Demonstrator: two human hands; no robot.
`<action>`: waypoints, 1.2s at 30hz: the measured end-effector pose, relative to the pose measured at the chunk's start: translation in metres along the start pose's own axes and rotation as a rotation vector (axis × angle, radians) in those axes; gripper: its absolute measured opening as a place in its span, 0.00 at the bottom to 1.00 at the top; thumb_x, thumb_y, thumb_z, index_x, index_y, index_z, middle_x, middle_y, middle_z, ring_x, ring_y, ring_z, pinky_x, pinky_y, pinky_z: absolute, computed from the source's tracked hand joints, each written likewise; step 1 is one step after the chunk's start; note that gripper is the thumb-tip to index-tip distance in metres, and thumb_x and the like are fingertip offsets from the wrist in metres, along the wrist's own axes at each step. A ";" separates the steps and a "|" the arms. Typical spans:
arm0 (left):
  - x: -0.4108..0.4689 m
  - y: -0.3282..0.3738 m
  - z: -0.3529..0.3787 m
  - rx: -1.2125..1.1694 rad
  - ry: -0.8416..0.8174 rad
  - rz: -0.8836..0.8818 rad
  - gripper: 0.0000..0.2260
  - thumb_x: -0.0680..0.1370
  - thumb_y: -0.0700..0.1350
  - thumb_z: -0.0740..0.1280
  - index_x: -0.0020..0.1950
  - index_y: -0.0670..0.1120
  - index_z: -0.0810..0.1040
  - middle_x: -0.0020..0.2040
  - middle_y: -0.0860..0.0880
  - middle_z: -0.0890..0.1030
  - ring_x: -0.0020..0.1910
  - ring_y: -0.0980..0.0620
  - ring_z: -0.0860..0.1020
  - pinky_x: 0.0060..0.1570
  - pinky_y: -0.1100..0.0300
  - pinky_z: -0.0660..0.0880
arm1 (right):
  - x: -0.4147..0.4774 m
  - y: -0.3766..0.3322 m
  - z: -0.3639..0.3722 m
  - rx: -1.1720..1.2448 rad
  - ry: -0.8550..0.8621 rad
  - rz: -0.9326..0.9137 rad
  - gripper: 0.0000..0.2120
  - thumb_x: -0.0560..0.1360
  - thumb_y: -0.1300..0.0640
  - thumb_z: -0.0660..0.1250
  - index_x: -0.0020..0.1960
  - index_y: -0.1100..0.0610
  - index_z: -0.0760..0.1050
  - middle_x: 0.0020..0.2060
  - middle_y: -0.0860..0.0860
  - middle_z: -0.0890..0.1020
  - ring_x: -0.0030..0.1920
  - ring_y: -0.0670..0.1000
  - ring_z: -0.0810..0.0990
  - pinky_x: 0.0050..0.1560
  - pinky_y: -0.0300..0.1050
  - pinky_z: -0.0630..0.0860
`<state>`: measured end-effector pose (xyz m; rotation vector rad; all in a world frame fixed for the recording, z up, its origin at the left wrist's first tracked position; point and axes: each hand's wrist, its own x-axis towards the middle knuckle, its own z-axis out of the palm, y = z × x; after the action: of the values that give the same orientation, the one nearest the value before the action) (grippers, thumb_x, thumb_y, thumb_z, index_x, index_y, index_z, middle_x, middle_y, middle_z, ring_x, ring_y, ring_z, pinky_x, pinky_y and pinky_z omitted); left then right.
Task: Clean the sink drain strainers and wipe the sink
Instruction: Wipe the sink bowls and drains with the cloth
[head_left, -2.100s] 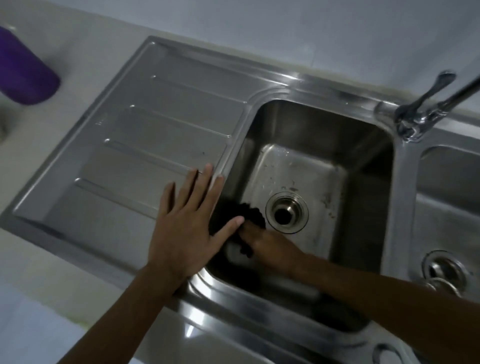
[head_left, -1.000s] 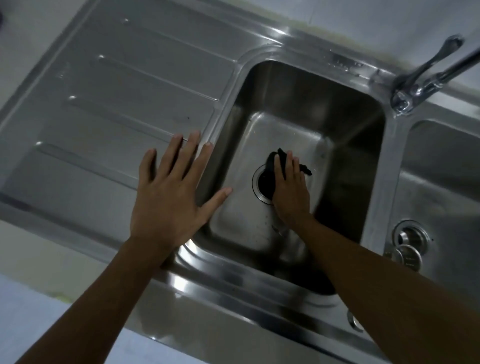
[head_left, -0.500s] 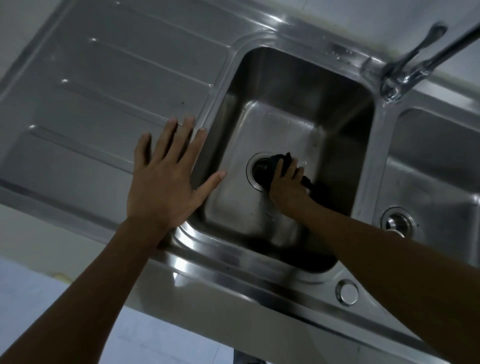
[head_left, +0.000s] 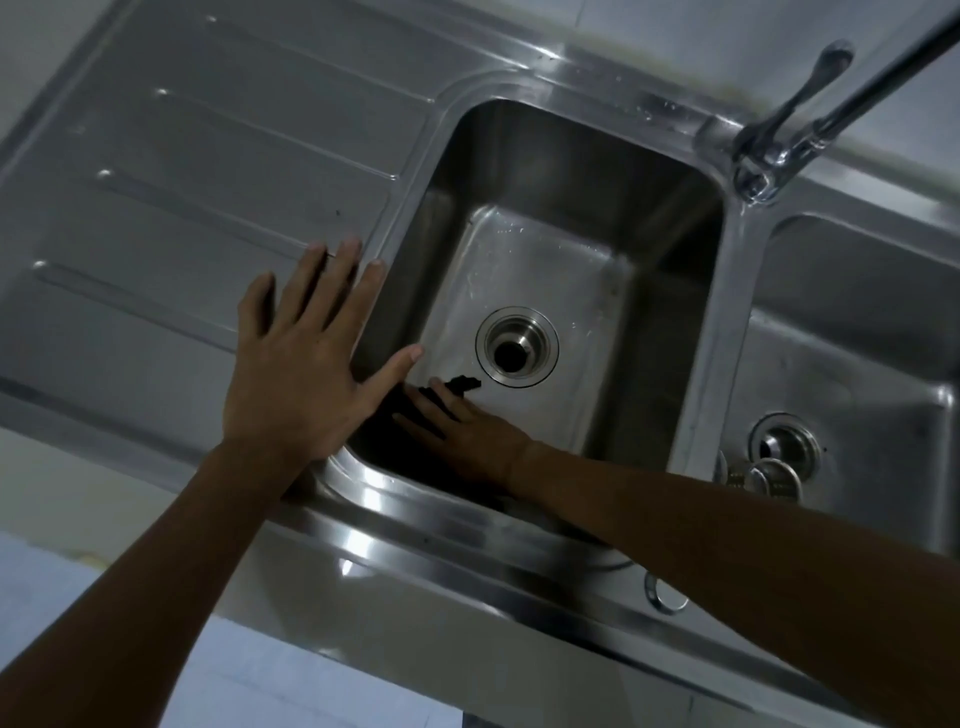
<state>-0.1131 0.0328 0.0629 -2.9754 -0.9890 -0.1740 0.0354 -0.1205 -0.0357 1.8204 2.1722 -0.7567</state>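
Stainless steel double sink unit fills the view, ribbed drainboard (head_left: 208, 171) on the left, pale wall behind. Left hand (head_left: 301, 364) lies flat on the drainboard at the basin edge, fingers (head_left: 343, 275) spread wide, thumb hanging over the rim, holding nothing; judged to be bracing the body for the reach down. Left basin (head_left: 550, 244) is deep, its drain opening (head_left: 517, 347) shows bare, no strainer seated in it. Right hand (head_left: 467, 431) is down on the basin floor near the front left corner, palm pressing a black cloth (head_left: 415, 415) flat, fingers (head_left: 441, 400) stretched out and close together on top of it. Cloth sticks out beyond the fingertips toward the drain but stops just short of the drain ring; most of it sits under and left of the hand, in shadow. Judged mid-wipe of the basin floor. Faucet (head_left: 779, 150) stands on the divider at the back, no water seen. Right basin (head_left: 857, 332) holds its own drain (head_left: 784, 441), with 1 loose metal strainer (head_left: 774, 478) lying just in front of it.
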 end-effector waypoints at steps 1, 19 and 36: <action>-0.001 0.000 0.000 0.000 -0.008 0.001 0.36 0.82 0.71 0.48 0.84 0.51 0.57 0.85 0.49 0.54 0.84 0.47 0.52 0.78 0.37 0.54 | -0.004 -0.003 0.005 -0.001 -0.021 0.027 0.27 0.87 0.59 0.46 0.83 0.55 0.40 0.82 0.61 0.41 0.80 0.68 0.41 0.80 0.62 0.48; -0.003 0.002 -0.002 -0.005 -0.034 -0.001 0.37 0.81 0.72 0.48 0.84 0.51 0.56 0.85 0.49 0.53 0.84 0.48 0.51 0.78 0.37 0.55 | 0.020 0.132 -0.045 0.281 0.278 1.002 0.33 0.86 0.52 0.53 0.81 0.67 0.42 0.78 0.73 0.46 0.79 0.72 0.45 0.79 0.62 0.51; -0.002 0.000 -0.003 0.012 -0.012 0.004 0.37 0.81 0.72 0.46 0.83 0.51 0.58 0.85 0.49 0.56 0.84 0.47 0.54 0.77 0.37 0.56 | -0.036 0.020 -0.007 0.035 -0.115 0.172 0.30 0.82 0.65 0.59 0.82 0.59 0.53 0.81 0.65 0.49 0.80 0.66 0.53 0.64 0.62 0.76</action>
<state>-0.1146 0.0318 0.0653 -2.9705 -0.9821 -0.1493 0.0637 -0.1455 -0.0181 1.9005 1.9152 -0.8423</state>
